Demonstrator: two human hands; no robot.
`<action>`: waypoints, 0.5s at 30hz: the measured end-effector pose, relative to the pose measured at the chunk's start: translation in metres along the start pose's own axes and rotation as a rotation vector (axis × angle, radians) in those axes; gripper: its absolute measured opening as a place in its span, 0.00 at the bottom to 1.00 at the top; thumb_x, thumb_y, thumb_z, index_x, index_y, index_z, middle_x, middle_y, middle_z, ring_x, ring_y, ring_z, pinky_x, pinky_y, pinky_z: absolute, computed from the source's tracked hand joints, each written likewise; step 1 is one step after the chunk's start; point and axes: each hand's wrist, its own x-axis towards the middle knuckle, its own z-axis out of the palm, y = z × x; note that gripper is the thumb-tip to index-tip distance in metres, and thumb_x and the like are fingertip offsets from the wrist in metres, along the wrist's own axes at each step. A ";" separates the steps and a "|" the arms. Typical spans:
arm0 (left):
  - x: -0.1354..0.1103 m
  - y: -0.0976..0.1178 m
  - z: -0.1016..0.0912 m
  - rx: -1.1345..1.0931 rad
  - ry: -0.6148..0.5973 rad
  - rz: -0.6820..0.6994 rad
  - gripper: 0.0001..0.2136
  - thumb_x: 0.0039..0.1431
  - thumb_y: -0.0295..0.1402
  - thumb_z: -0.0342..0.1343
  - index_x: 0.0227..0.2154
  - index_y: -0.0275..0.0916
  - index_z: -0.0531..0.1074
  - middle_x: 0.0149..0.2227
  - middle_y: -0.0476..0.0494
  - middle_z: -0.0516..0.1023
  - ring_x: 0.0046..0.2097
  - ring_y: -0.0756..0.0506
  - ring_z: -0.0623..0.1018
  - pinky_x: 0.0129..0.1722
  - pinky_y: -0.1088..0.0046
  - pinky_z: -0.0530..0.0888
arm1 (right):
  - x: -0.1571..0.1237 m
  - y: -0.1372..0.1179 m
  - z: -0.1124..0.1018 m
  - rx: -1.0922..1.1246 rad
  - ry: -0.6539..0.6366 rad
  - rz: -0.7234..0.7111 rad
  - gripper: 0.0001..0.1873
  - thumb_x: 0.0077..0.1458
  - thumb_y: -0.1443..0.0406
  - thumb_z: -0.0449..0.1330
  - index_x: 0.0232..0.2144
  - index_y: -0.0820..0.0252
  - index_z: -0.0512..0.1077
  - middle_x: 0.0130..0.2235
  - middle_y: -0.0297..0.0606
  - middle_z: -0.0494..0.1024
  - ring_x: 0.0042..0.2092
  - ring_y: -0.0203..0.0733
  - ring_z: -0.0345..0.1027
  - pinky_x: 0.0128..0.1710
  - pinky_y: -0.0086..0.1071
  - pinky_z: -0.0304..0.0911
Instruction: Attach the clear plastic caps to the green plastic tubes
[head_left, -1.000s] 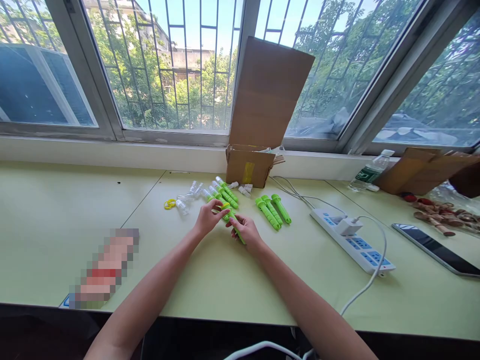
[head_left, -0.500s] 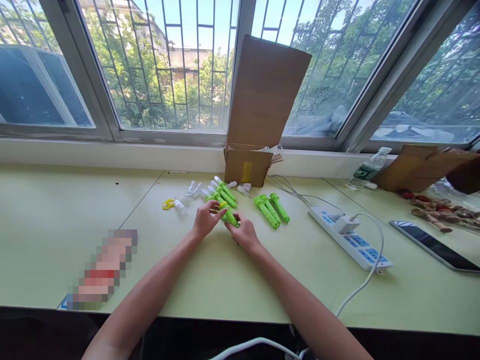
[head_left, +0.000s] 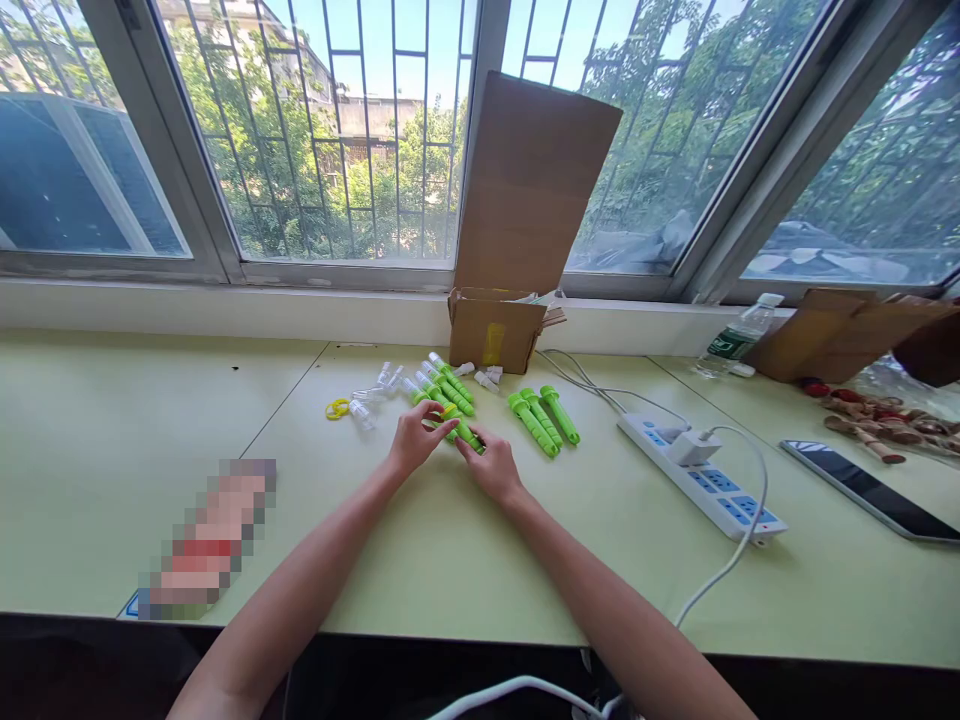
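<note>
Both hands are closed on one green ribbed plastic tube [head_left: 466, 432] held above the table. My left hand [head_left: 415, 437] pinches its upper end, where a yellow ring [head_left: 449, 410] shows. The lower end is gripped by my right hand [head_left: 489, 463], whose fingers partly hide it. Just behind lie several green tubes with clear tips [head_left: 448, 382]. Three green tubes without clear tips [head_left: 534, 424] rest to the right. Left of my hands are several clear plastic caps [head_left: 361, 414] and some yellow rings [head_left: 337, 408].
A cardboard box [head_left: 499, 335] with a raised flap stands against the windowsill, small clear pieces [head_left: 486, 380] before it. To the right are a white power strip [head_left: 705, 480] with cables, a phone [head_left: 874, 490], a plastic bottle [head_left: 739, 335] and wooden pieces [head_left: 862, 425]. A blurred item [head_left: 210, 540] lies left.
The green tube has shifted slightly down and right in my hands. My right-hand fingers have moved a little at its lower end; the left hand keeps its pinch.
</note>
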 end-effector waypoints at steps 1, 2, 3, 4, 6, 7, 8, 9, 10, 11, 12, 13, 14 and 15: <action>0.000 0.001 0.000 0.002 -0.004 -0.001 0.16 0.47 0.44 0.59 0.33 0.37 0.69 0.34 0.44 0.76 0.34 0.47 0.78 0.28 0.72 0.78 | 0.001 0.001 0.000 0.029 -0.002 -0.001 0.22 0.51 0.53 0.56 0.43 0.59 0.73 0.39 0.42 0.78 0.38 0.46 0.70 0.39 0.34 0.62; 0.000 0.001 -0.001 0.002 -0.008 0.000 0.16 0.47 0.44 0.59 0.33 0.37 0.69 0.34 0.44 0.75 0.34 0.47 0.78 0.28 0.72 0.78 | 0.001 0.002 0.000 0.056 -0.004 -0.002 0.22 0.51 0.52 0.56 0.42 0.59 0.74 0.39 0.41 0.78 0.39 0.46 0.70 0.39 0.35 0.62; 0.000 0.002 -0.001 0.001 -0.010 0.001 0.16 0.47 0.44 0.59 0.33 0.37 0.69 0.34 0.44 0.75 0.34 0.47 0.78 0.28 0.72 0.78 | 0.002 0.002 0.000 0.079 -0.007 -0.001 0.22 0.51 0.52 0.56 0.41 0.59 0.74 0.39 0.41 0.78 0.39 0.47 0.70 0.39 0.35 0.62; 0.001 0.003 -0.002 -0.001 -0.011 0.004 0.16 0.47 0.44 0.59 0.33 0.37 0.69 0.33 0.45 0.75 0.34 0.48 0.78 0.28 0.73 0.78 | 0.002 0.002 -0.001 0.097 -0.009 0.003 0.22 0.50 0.52 0.56 0.40 0.59 0.75 0.39 0.40 0.78 0.38 0.46 0.70 0.39 0.35 0.62; 0.001 0.004 -0.002 -0.002 -0.012 0.008 0.16 0.47 0.45 0.59 0.33 0.37 0.69 0.34 0.44 0.75 0.33 0.48 0.78 0.27 0.73 0.78 | 0.003 0.002 -0.001 0.121 -0.018 0.019 0.22 0.49 0.51 0.56 0.38 0.60 0.75 0.36 0.39 0.78 0.36 0.45 0.69 0.37 0.34 0.62; 0.001 0.004 -0.002 -0.002 -0.012 0.008 0.16 0.47 0.45 0.59 0.33 0.37 0.69 0.34 0.44 0.75 0.33 0.48 0.78 0.27 0.73 0.78 | 0.004 0.002 -0.001 0.128 -0.026 0.026 0.22 0.49 0.50 0.56 0.37 0.61 0.75 0.34 0.39 0.78 0.35 0.44 0.69 0.35 0.33 0.61; 0.001 0.004 -0.002 -0.001 -0.012 0.006 0.16 0.48 0.45 0.59 0.33 0.37 0.70 0.34 0.44 0.75 0.33 0.48 0.78 0.27 0.73 0.78 | 0.004 0.001 -0.002 0.135 -0.034 0.031 0.23 0.49 0.50 0.56 0.36 0.62 0.76 0.33 0.38 0.78 0.33 0.43 0.68 0.34 0.32 0.61; 0.001 0.004 -0.001 -0.001 -0.013 0.004 0.16 0.48 0.45 0.59 0.33 0.37 0.70 0.34 0.45 0.75 0.34 0.48 0.78 0.27 0.73 0.78 | 0.004 0.001 -0.002 0.140 -0.040 0.031 0.23 0.49 0.50 0.55 0.35 0.62 0.76 0.31 0.38 0.77 0.32 0.42 0.67 0.32 0.31 0.60; 0.001 0.004 -0.001 0.000 -0.014 0.001 0.16 0.48 0.44 0.59 0.33 0.37 0.69 0.34 0.45 0.75 0.34 0.48 0.78 0.27 0.73 0.77 | 0.004 0.001 -0.002 0.143 -0.043 0.028 0.23 0.49 0.50 0.55 0.34 0.63 0.76 0.30 0.38 0.77 0.31 0.41 0.67 0.30 0.30 0.59; 0.001 0.004 -0.001 0.000 -0.014 -0.003 0.16 0.49 0.44 0.58 0.33 0.37 0.69 0.33 0.45 0.75 0.34 0.48 0.78 0.28 0.73 0.77 | 0.004 0.001 -0.002 0.145 -0.042 0.025 0.23 0.50 0.50 0.55 0.33 0.63 0.75 0.28 0.37 0.76 0.30 0.40 0.66 0.29 0.29 0.58; 0.001 0.004 -0.001 -0.001 -0.016 -0.007 0.16 0.49 0.44 0.58 0.34 0.37 0.69 0.33 0.45 0.75 0.34 0.48 0.78 0.28 0.73 0.77 | 0.004 0.001 -0.002 0.147 -0.039 0.024 0.23 0.50 0.50 0.55 0.33 0.63 0.75 0.27 0.37 0.75 0.29 0.39 0.65 0.28 0.29 0.58; 0.001 0.004 -0.001 -0.003 -0.019 -0.012 0.16 0.49 0.44 0.58 0.34 0.37 0.69 0.33 0.45 0.75 0.34 0.48 0.78 0.28 0.73 0.77 | 0.004 0.002 -0.002 0.149 -0.037 0.026 0.23 0.50 0.50 0.55 0.32 0.63 0.75 0.26 0.36 0.74 0.28 0.38 0.64 0.27 0.28 0.57; 0.001 0.004 -0.001 -0.005 -0.023 -0.016 0.16 0.49 0.44 0.58 0.34 0.37 0.69 0.33 0.45 0.75 0.34 0.48 0.78 0.28 0.73 0.77 | 0.004 0.002 -0.001 0.153 -0.039 0.030 0.23 0.50 0.49 0.55 0.31 0.63 0.75 0.25 0.35 0.73 0.27 0.37 0.63 0.26 0.28 0.56; 0.001 0.004 -0.001 -0.008 -0.028 -0.019 0.16 0.49 0.44 0.58 0.34 0.37 0.69 0.34 0.45 0.75 0.35 0.47 0.78 0.28 0.73 0.77 | 0.004 0.003 -0.001 0.161 -0.043 0.036 0.23 0.50 0.49 0.55 0.31 0.63 0.75 0.24 0.34 0.72 0.25 0.36 0.62 0.25 0.27 0.55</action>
